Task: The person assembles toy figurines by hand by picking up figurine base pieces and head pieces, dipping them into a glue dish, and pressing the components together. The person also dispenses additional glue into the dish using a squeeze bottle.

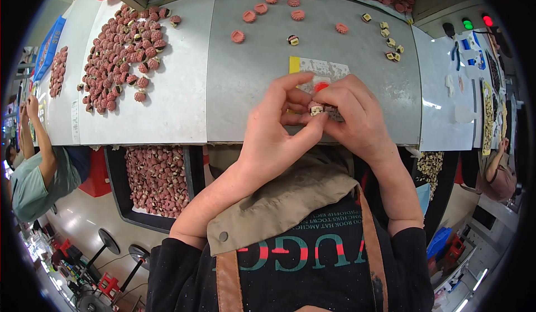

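A heap of round parts [123,55] lies on the table [184,105], left of both hands' fingers [301,97].

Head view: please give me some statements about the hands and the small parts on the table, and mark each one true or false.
1. Both hands, left hand and right hand, pinch one small cream part. True.
2. A heap of pink parts lies on the table's left side. True.
3. The tray below the table edge is empty. False: it holds pink parts.
4. The hands hold a screwdriver. False: only the small part.
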Action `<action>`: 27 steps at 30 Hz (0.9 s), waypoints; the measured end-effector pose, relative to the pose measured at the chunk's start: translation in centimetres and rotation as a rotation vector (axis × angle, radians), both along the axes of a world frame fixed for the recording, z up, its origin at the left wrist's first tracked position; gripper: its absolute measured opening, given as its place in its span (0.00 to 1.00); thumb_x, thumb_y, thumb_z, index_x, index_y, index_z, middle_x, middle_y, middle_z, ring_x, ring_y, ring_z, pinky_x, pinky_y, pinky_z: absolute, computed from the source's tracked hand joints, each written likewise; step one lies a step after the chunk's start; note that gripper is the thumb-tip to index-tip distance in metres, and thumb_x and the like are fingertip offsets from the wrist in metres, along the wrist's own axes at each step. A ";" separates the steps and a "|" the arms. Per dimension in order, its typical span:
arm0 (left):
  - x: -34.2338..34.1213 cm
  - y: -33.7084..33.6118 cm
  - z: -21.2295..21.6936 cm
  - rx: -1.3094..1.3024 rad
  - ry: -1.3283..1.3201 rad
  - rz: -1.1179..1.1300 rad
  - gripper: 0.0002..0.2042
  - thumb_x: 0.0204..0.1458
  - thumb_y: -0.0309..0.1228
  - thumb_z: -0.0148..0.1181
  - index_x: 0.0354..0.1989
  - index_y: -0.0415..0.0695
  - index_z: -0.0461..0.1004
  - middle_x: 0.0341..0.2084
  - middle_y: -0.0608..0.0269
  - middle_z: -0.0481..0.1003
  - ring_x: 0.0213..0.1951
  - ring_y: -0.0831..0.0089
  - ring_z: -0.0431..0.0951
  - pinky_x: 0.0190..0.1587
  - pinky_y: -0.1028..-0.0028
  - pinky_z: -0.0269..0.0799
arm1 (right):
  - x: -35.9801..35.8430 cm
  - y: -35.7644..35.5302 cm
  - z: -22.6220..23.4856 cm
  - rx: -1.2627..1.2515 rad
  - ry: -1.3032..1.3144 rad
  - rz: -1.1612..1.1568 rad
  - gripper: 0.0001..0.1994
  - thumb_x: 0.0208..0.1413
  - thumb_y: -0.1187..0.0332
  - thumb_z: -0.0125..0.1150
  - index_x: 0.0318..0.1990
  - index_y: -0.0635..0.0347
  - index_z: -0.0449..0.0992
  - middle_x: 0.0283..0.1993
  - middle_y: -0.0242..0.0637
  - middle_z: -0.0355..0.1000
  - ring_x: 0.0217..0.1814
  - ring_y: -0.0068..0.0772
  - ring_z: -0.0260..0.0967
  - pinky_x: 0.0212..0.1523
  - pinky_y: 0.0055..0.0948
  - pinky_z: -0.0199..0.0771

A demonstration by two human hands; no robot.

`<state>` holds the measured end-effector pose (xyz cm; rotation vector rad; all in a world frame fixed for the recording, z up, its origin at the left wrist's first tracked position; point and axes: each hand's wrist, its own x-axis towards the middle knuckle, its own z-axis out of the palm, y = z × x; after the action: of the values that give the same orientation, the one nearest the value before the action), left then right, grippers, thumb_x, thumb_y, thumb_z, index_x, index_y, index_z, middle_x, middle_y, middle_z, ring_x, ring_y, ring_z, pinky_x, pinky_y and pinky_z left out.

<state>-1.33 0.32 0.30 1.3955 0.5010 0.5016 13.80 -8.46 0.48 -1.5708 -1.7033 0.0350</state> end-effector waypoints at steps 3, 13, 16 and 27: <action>0.1 -0.2 -0.6 0.021 -0.003 -0.006 0.24 0.52 0.18 0.60 0.58 0.37 0.62 0.40 0.60 0.72 0.42 0.80 0.75 0.44 0.80 0.75 | 0.2 -0.1 -0.8 -0.006 -0.003 0.002 0.17 0.35 0.79 0.70 0.36 0.58 0.72 0.32 0.35 0.72 0.31 0.36 0.70 0.29 0.31 0.72; -0.3 0.3 -0.1 -0.013 -0.055 0.032 0.17 0.53 0.20 0.61 0.52 0.36 0.68 0.39 0.59 0.77 0.41 0.73 0.79 0.44 0.75 0.77 | 0.5 -1.0 0.6 -0.053 -0.043 -0.002 0.20 0.39 0.73 0.71 0.42 0.57 0.72 0.36 0.34 0.72 0.38 0.39 0.72 0.37 0.35 0.74; -2.8 2.6 0.1 0.473 0.137 0.114 0.12 0.52 0.19 0.61 0.46 0.37 0.74 0.38 0.58 0.77 0.38 0.72 0.79 0.40 0.76 0.76 | 2.5 -2.2 1.5 -0.102 -0.003 -0.068 0.18 0.43 0.78 0.69 0.44 0.60 0.74 0.36 0.37 0.72 0.35 0.36 0.70 0.36 0.30 0.72; -6.2 13.8 -0.2 1.537 0.636 0.482 0.13 0.52 0.28 0.62 0.47 0.45 0.77 0.47 0.62 0.71 0.47 0.62 0.71 0.51 0.65 0.68 | 12.8 1.6 1.2 -0.170 -0.059 -0.402 0.11 0.56 0.72 0.60 0.47 0.59 0.75 0.43 0.36 0.72 0.41 0.35 0.71 0.41 0.31 0.71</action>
<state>-7.57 14.09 0.11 2.9807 1.0736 0.9035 26.55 -6.84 1.71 -2.0342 -1.4282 -0.0729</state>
